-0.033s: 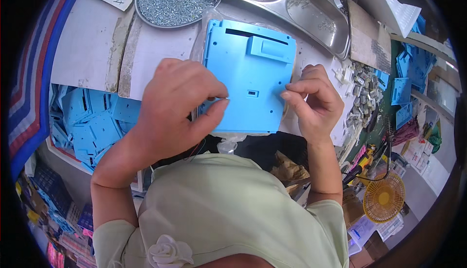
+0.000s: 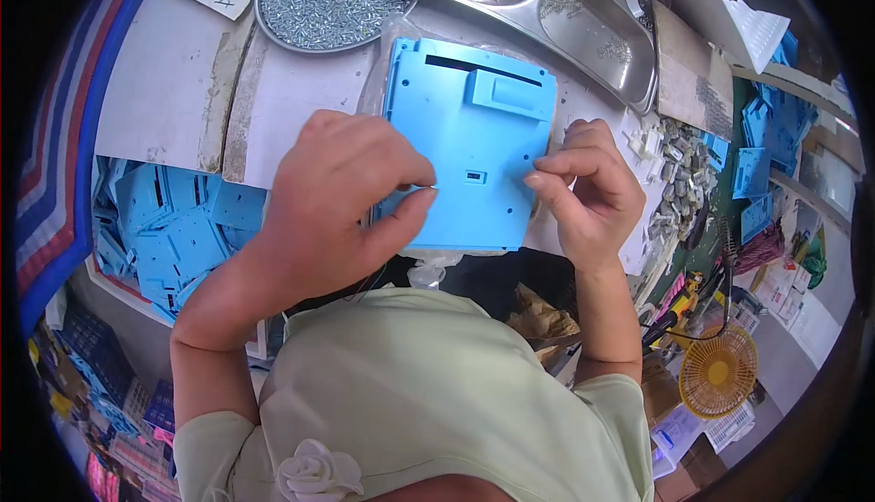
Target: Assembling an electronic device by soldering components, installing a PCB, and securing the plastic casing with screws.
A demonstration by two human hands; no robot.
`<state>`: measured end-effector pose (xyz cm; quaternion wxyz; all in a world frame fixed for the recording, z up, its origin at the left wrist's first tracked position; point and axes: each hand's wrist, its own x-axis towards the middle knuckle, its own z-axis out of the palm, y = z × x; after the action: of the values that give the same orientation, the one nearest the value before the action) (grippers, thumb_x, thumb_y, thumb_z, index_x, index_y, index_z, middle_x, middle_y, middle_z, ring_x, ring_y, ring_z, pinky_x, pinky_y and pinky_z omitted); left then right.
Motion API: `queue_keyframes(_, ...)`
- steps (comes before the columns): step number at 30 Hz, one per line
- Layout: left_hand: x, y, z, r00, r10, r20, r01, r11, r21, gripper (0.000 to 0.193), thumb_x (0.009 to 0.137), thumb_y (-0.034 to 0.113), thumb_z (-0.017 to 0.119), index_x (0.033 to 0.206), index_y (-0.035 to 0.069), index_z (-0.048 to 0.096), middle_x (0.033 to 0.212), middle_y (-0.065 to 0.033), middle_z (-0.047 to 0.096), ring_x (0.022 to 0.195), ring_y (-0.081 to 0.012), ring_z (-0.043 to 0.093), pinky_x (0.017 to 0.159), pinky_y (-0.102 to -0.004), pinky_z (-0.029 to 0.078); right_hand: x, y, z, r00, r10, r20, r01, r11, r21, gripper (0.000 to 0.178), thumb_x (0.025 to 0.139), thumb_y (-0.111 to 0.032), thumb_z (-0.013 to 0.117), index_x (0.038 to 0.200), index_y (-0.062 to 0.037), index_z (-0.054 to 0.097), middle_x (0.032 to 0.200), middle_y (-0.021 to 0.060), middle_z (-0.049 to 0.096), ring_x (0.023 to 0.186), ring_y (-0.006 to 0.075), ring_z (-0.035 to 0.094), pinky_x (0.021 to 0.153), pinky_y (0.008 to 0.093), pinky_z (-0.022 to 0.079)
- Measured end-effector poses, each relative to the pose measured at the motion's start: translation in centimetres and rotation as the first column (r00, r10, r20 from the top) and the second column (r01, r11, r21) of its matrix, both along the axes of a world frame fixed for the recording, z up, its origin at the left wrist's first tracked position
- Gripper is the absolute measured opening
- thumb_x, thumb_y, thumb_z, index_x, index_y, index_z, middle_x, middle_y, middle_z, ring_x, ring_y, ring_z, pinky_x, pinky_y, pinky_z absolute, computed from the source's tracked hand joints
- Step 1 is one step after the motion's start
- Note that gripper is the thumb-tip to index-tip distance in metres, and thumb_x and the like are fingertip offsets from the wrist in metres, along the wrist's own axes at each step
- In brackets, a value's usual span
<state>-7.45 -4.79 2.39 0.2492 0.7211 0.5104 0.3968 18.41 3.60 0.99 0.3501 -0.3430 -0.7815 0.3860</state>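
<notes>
Left hand (image 2: 342, 188) has edged slightly rightward over the blue panel (image 2: 456, 128); right hand (image 2: 592, 188) looks about where it was. Panel sits at the table's (image 2: 310, 87) near edge, between both hands, raised block toward the far side, clear plastic sheet (image 2: 371, 92) poking out around it. Left thumb and forefinger tips are close together above the panel's left part. Can't tell from here if they pinch anything. Right thumb and forefinger nearly meet just by the panel's right edge, other fingers curled; can't tell if something small is in there either.

Around it: round tray (image 2: 273, 39) full of screws (image 2: 333, 1) beyond the panel, left of the steel divided tray (image 2: 592, 74), which has small parts in its wells. More blue pieces (image 2: 182, 238) piled lower left. Loose metal parts (image 2: 679, 169) heaped right of the right hand.
</notes>
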Motion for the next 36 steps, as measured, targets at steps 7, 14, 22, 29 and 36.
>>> queue_keyframes(7, -1.0, 0.3, 0.3, 0.999, 0.04, 0.023, -0.04, 0.999, 0.015, 0.017, 0.075, -0.004, 0.073, 0.087, 0.005, 0.066, 0.083, -0.0068, 0.066, 0.075, -0.0231, 0.061, 0.073, -0.034, 0.045, 0.3, 0.4, -0.7, 0.997, -0.023, 0.069, 0.019, 0.998, 0.053, 0.019, 0.073, -0.003, 0.087, 0.087, -0.0049, 0.075, 0.078, 0.0028, 0.065, 0.074, 0.017, 0.054, 0.067, 0.0287, 0.04)
queue_keyframes(14, -1.4, -0.3, -0.6, 0.996, 0.087, 0.028, -0.087, 0.996, -0.01, 0.016, 0.077, 0.0, 0.074, 0.089, 0.008, 0.066, 0.08, -0.004, 0.064, 0.073, -0.022, 0.059, 0.071, -0.0344, 0.043, 0.5, -0.9, -0.8, 0.986, -0.112, 0.121, 0.127, 0.983, -0.131, 0.018, 0.073, -0.003, 0.087, 0.089, -0.0053, 0.079, 0.075, 0.0024, 0.066, 0.075, 0.0159, 0.053, 0.069, 0.029, 0.04)
queue_keyframes(22, -1.7, -0.5, -0.1, 0.998, 0.059, 0.012, -0.059, 0.998, -0.012, 0.018, 0.075, -0.007, 0.071, 0.089, 0.004, 0.066, 0.084, -0.0073, 0.066, 0.076, -0.0209, 0.059, 0.065, -0.0311, 0.046, 0.8, -1.0, -0.9, 0.992, -0.097, 0.082, 0.108, 0.982, -0.154, 0.019, 0.076, 0.003, 0.083, 0.094, 0.0008, 0.079, 0.081, 0.0049, 0.068, 0.079, 0.0157, 0.055, 0.071, 0.0274, 0.041)
queue_keyframes(29, -2.0, -0.8, -0.4, 0.997, 0.075, 0.017, -0.075, 0.997, -0.017, 0.018, 0.075, -0.007, 0.071, 0.088, 0.005, 0.066, 0.083, -0.0067, 0.065, 0.075, -0.0197, 0.058, 0.063, -0.03, 0.044, 0.9, -1.3, -1.3, 0.99, -0.118, 0.075, 0.129, 0.978, -0.166, 0.018, 0.076, 0.0, 0.084, 0.094, -0.0019, 0.08, 0.078, 0.0037, 0.068, 0.078, 0.0158, 0.054, 0.07, 0.029, 0.041)
queue_keyframes(36, -2.5, -0.9, -0.8, 0.994, 0.102, 0.042, -0.101, 0.995, -0.019, 0.016, 0.077, -0.006, 0.069, 0.089, 0.004, 0.064, 0.082, -0.006, 0.064, 0.072, -0.0166, 0.055, 0.059, -0.0281, 0.039, 1.4, -2.0, 0.0, 0.981, -0.193, -0.023, 0.189, 0.975, -0.117, 0.016, 0.078, 0.003, 0.081, 0.092, 0.0008, 0.073, 0.088, 0.0088, 0.068, 0.082, 0.0192, 0.058, 0.075, 0.0319, 0.046)
